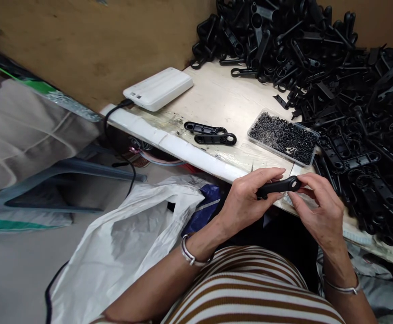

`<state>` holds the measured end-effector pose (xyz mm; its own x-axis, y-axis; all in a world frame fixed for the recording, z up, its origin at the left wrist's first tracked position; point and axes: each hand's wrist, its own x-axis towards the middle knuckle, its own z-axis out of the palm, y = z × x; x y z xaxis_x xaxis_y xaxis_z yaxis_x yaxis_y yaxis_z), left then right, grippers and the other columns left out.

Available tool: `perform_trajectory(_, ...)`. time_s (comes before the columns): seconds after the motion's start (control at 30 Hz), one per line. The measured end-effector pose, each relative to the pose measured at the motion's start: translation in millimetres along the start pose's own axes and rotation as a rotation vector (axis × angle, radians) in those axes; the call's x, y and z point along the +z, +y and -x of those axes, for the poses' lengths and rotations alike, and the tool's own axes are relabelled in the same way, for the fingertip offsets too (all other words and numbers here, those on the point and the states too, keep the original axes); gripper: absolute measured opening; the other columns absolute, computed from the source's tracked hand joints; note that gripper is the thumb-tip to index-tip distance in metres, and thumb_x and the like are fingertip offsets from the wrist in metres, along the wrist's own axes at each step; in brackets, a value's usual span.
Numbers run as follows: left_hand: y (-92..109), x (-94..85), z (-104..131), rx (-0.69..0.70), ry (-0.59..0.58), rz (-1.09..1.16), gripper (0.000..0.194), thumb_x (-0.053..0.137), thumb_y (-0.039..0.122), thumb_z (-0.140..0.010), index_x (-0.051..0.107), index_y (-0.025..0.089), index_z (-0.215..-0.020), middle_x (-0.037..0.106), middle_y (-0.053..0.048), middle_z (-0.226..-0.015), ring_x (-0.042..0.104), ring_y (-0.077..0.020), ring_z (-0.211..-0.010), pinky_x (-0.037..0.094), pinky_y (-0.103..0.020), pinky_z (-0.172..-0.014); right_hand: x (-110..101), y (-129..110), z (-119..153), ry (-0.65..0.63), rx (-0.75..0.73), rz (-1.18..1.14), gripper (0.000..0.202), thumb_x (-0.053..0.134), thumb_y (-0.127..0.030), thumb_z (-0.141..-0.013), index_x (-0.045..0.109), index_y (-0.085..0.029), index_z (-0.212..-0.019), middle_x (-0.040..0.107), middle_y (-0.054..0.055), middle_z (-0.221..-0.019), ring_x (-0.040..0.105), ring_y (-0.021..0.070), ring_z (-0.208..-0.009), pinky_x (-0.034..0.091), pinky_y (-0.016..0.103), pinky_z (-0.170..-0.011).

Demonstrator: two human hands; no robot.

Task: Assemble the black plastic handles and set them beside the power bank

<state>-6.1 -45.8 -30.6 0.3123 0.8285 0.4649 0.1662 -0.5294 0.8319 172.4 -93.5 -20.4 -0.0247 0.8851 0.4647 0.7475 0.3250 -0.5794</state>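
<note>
The big pile of black plastic parts [321,67] is cut off by the top and right edges. The fingertips of the left hand [246,198] partly cover one end of the black plastic handle [279,186]. Contents of the white plastic bag [122,243], lower left, are hidden. The tiny pieces [280,137] in the clear tray [313,159] are too small to identify.

Long black part [278,187], one, smooth and plastic-looking, with a narrow body and a rounded end pierced by a round hole. Held crosswise between the left hand [245,198] and right hand [321,207], holed end to the right and slightly higher. Opposite end partly covered by the left fingers; holed end at the right fingertips; underside hidden, inner fittings not visible.
</note>
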Motion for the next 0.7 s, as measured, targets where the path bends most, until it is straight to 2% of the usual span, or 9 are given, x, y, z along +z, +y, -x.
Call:
perform_trajectory(0.2,-1.6,0.2,1.8,-0.124,-0.063,0.091,0.036,0.073,0.018,-0.078,0.064,0.014,-0.112,0.073,-0.007,-0.101,0.069,-0.0166,-0.090,0.055,-0.027,-0.085,3.1,4.1,1.9,0.024,0.037,-0.037,0.030,0.066,-0.016,-0.085,0.061,-0.024,-0.114,0.061,0.008,-0.112,0.063,0.0203,-0.099,0.060,0.036,-0.083)
perform_trajectory(0.33,-2.0,-0.6,2.3,-0.262,-0.146,0.240,0.038,0.076,0.029,-0.076,0.066,0.015,-0.110,0.073,-0.004,-0.095,0.068,-0.0151,-0.077,0.056,-0.024,-0.074,4.0,4.5,1.7,0.044,0.046,-0.046,0.026,0.064,-0.017,-0.086,0.062,-0.025,-0.111,0.061,0.007,-0.110,0.063,0.0204,-0.099,0.061,0.036,-0.082)
perform_trajectory(0.43,0.0,-2.6,0.7,-0.346,-0.191,0.354,0.035,0.071,0.033,-0.080,0.068,0.015,-0.109,0.072,-0.005,-0.096,0.067,-0.0152,-0.077,0.056,-0.023,-0.070,4.1,5.1,2.1,0.045,0.054,-0.058,0.025,0.063,-0.017,-0.087,0.062,-0.025,-0.110,0.061,0.007,-0.110,0.063,0.0207,-0.100,0.061,0.036,-0.082)
perform_trajectory(0.5,2.2,-3.8,-0.8,-0.391,-0.223,0.416,0.031,0.063,0.035,-0.086,0.068,0.015,-0.109,0.072,-0.004,-0.091,0.065,-0.0124,-0.068,0.055,-0.021,-0.064,4.4,6.1,2.8,0.038,0.060,-0.062,0.025,0.063,-0.017,-0.087,0.062,-0.025,-0.111,0.061,0.008,-0.111,0.063,0.0212,-0.100,0.060,0.038,-0.083)
perform_trajectory(0.6,4.4,-3.0,-1.2,-0.433,-0.235,0.431,0.029,0.056,0.033,-0.091,0.068,0.014,-0.109,0.070,-0.002,-0.079,0.059,-0.0086,-0.054,0.052,-0.019,-0.055,5.7,8.0,4.1,0.039,0.057,-0.076,0.027,0.064,-0.016,-0.086,0.062,-0.025,-0.111,0.061,0.008,-0.111,0.062,0.0216,-0.102,0.060,0.039,-0.084)
perform_trajectory(0.7,3.5,0.8,1.5,-0.377,-0.179,0.336,0.023,0.060,0.025,-0.088,0.069,0.015,-0.106,0.073,-0.002,-0.084,0.062,-0.0099,-0.059,0.054,-0.020,-0.058,8.2,9.3,5.7,0.048,0.087,-0.131,0.026,0.064,-0.015,-0.086,0.062,-0.026,-0.110,0.060,0.007,-0.110,0.061,0.0216,-0.104,0.060,0.040,-0.087)
